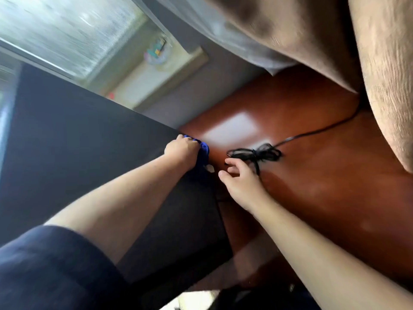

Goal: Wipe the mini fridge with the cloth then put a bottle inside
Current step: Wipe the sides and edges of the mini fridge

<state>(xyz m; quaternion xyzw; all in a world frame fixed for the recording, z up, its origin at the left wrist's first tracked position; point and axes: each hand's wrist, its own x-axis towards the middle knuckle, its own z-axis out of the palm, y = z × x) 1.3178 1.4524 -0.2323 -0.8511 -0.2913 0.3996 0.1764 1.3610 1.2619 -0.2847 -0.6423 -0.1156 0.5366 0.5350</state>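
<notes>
At the far corner of the mini fridge (78, 135), the left hand (182, 151) is closed round a bunched blue cloth (203, 153) and presses it against the dark casing where the top meets the side. Wadding the cloth this way puts a thick pad under the palm, which suits rubbing along an edge. The arm stretches across the whole top of the fridge, so the wiping looks well under way but not finished.

Just beside that same corner, off the fridge, the right hand (242, 183) hovers with its fingers spread and loosely bent, gripping nothing. Its fingertips are close to a tied bundle of black cable (254, 153); whether they touch it is blurred. My reading is that this hand is there to shift the cable clear of the side being wiped, or simply to steady the body during the reach.

The bundle lies on the glossy red-brown wood surface (312, 175) that the fridge stands on, and its free length trails away from the fridge towards a beige curtain (391, 86). Behind the fridge is a bright window (67, 30).

No bottle is in view, and the fridge door cannot be made out, so that second step is not yet begun.
</notes>
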